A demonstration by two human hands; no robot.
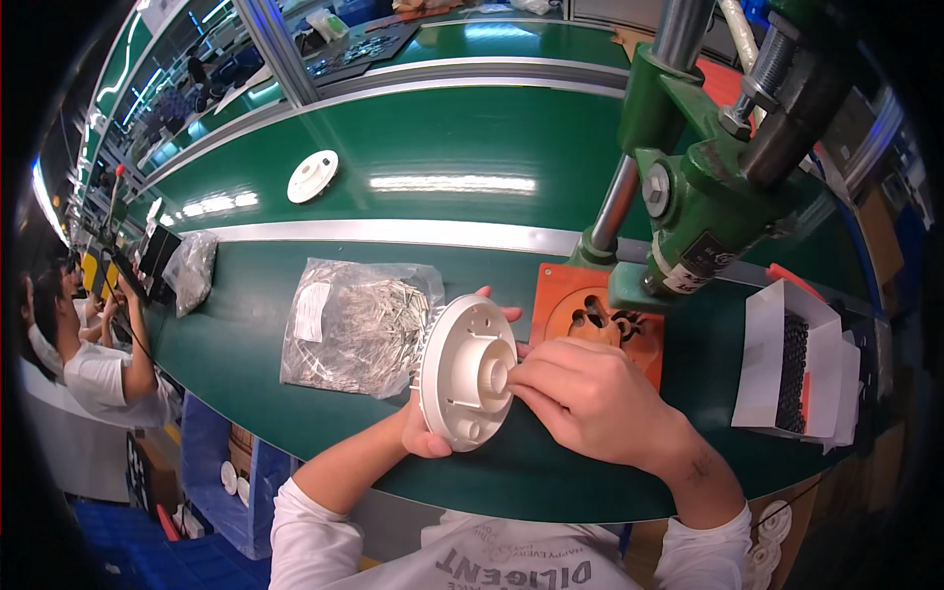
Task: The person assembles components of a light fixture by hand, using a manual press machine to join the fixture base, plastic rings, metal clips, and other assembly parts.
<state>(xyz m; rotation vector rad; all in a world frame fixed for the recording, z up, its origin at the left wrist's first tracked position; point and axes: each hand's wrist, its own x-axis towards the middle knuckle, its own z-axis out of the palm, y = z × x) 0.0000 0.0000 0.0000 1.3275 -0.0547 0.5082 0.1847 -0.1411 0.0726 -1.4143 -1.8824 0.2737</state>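
Observation:
My left hand (423,435) grips a round white plastic housing (454,393) by its rim, holding it tilted above the workbench. A raised ring-shaped hub and small posts stand out from its face. Close against the hub, the thumb and fingers of my right hand (580,393) are pinched together. Whatever lies between those fingertips is too small or hidden to make out. Left of the housing lies a clear plastic bag (359,324) full of thin metal pins. Behind my right hand sits an orange fixture plate (551,300) with dark cutouts, partly covered by the hand.
A green press (708,206) towers over the fixture at the right. Beside it stands a white box (762,364) of small black parts. Another white disc (313,177) rests on the conveyor beyond a metal rail (393,231). A co-worker (108,369) sits at far left.

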